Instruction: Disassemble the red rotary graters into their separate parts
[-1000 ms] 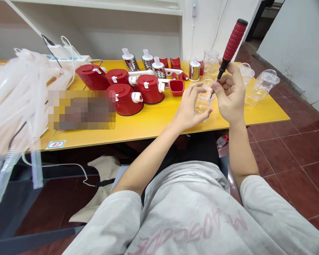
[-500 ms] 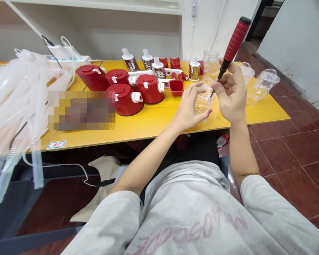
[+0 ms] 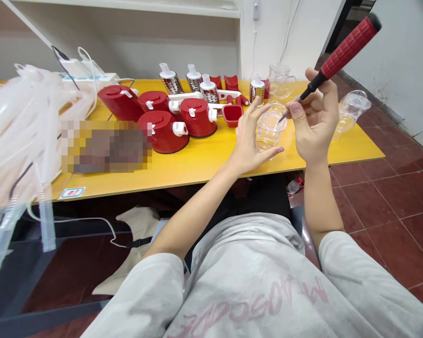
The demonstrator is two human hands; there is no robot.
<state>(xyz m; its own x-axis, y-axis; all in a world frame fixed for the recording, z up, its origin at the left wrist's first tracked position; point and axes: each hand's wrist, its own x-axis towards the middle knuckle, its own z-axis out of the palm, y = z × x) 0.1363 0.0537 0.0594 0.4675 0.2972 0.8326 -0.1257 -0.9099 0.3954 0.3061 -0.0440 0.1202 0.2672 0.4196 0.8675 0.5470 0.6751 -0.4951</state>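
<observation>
A screwdriver (image 3: 350,46) with a red, black-ended handle slants down to the left. My right hand (image 3: 315,126) pinches it near the base of the handle and along the shaft. Its tip is at the rim of a clear plastic container (image 3: 270,126) standing on the table; I cannot tell whether it touches. My left hand (image 3: 249,141) is spread around the container's near left side, fingers up and thumb stretched to the right across its front. Whether that hand touches the plastic is unclear.
On the yellow table (image 3: 204,164) stand several red bases (image 3: 162,134), metal grater drums (image 3: 209,89) and a red scoop-like part (image 3: 233,115). More clear containers stand behind (image 3: 279,80) and right (image 3: 352,110). Plastic bags (image 3: 24,126) hang over the left end.
The screwdriver has tilted over to the right, its handle lower. My right hand has turned with it and shifted slightly right. My left fingers have lifted off the container's rim.
</observation>
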